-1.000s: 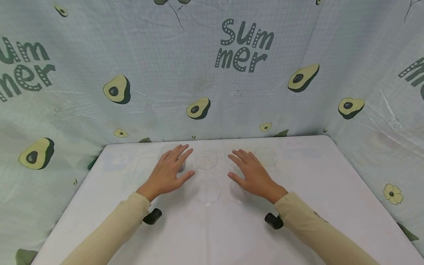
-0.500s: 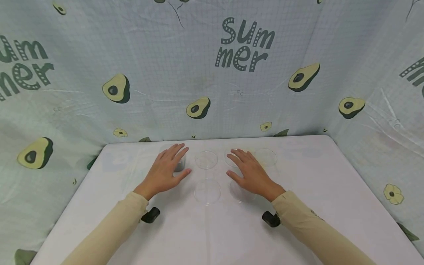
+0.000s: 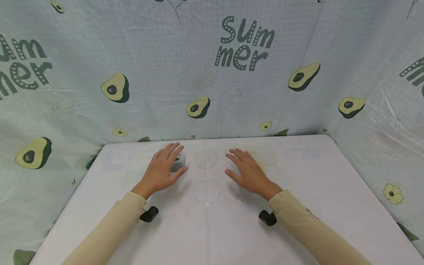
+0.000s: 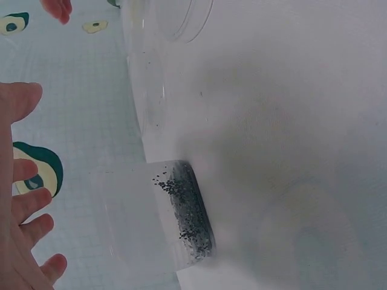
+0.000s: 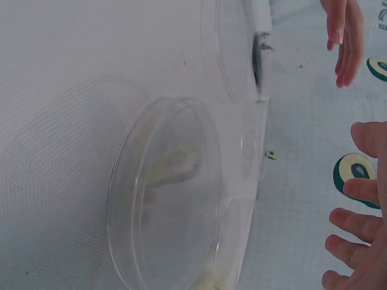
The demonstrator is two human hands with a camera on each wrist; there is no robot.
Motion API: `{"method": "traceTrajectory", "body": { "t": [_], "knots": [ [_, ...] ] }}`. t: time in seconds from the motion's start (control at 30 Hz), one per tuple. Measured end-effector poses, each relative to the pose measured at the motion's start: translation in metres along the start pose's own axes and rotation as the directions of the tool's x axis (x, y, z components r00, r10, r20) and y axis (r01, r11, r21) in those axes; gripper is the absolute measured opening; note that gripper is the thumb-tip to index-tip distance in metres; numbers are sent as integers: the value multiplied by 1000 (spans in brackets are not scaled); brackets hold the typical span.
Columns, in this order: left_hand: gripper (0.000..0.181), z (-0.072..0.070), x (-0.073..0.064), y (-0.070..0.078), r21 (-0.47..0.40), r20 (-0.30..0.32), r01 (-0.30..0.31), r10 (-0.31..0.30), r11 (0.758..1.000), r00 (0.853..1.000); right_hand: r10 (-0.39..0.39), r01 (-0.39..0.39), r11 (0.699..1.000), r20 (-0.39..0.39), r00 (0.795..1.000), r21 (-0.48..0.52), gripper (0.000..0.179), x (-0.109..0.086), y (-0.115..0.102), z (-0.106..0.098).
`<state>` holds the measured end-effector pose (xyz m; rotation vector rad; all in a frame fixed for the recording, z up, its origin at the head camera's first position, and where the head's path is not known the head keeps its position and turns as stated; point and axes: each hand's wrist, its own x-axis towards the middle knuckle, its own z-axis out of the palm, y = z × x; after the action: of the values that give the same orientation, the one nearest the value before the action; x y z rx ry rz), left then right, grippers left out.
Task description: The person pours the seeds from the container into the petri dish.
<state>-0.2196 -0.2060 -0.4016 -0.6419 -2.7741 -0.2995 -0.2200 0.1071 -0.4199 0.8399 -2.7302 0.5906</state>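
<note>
My left hand hovers palm down at the back left of the table, fingers straight and spread. Partly hidden under it stands a clear container; in the left wrist view small black grains lie along its bottom. To the right, my right hand is held over several clear round petri dishes, its fingers spread and holding nothing. One dish shows below its palm, another beyond its knuckles. Between the hands sit a back dish and a front dish.
A white cloth covers the table. Behind it hangs a curtain printed with avocados and lettering. Something yellowish shows at a far dish in the right wrist view. A small black camera sits on each wrist.
My left hand has drifted left, uncovering more of the container with the grains. My right hand has shifted slightly left. The dishes stay where they were.
</note>
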Motion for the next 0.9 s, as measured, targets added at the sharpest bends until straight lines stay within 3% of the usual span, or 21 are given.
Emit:
{"method": "traceTrajectory", "body": {
  "t": [0.9],
  "knots": [
    [76, 9, 2, -13, -41, -42, 123, -125, 992, 991, 42, -43, 999, 30, 999, 30, 54, 15, -1, 11]
  ]
}}
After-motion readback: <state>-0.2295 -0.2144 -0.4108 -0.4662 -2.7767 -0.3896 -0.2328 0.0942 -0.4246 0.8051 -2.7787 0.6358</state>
